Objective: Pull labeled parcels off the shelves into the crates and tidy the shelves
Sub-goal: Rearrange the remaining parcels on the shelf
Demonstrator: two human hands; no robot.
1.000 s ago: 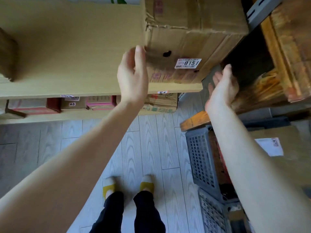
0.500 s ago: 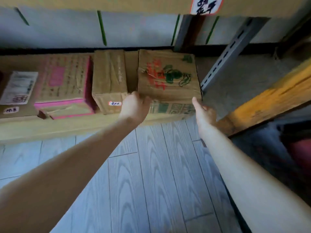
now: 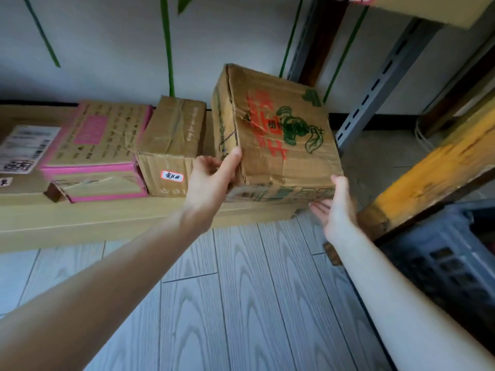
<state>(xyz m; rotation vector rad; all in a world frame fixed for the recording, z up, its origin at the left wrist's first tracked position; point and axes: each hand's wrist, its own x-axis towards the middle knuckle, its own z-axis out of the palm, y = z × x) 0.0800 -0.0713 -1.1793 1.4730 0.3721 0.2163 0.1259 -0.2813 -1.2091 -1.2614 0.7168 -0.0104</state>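
Observation:
A worn cardboard box with red and green print [image 3: 278, 135] is tilted up at the right end of the low bottom shelf [image 3: 107, 223]. My left hand [image 3: 211, 178] grips its front left corner, thumb on top. My right hand [image 3: 334, 204] holds its front right corner from below. Left of it a plain taped box with a small white label [image 3: 171, 148] rests on the shelf, then a pink-edged box [image 3: 101, 153] and a flat parcel with a printed shipping label [image 3: 24, 148]. A dark plastic crate [image 3: 450, 253] stands on the floor at the right.
A grey slotted metal upright [image 3: 375, 89] rises behind the box. A yellow wooden beam [image 3: 434, 167] runs diagonally at the right above the crate. The upper shelf's edge [image 3: 417, 9] is at the top right. Grey wood-look floor [image 3: 241, 303] lies below my arms.
The view dropped from the upper shelf to the bottom shelf. Both hands went to the printed box, took hold of its front corners, and tilted it up off the shelf.

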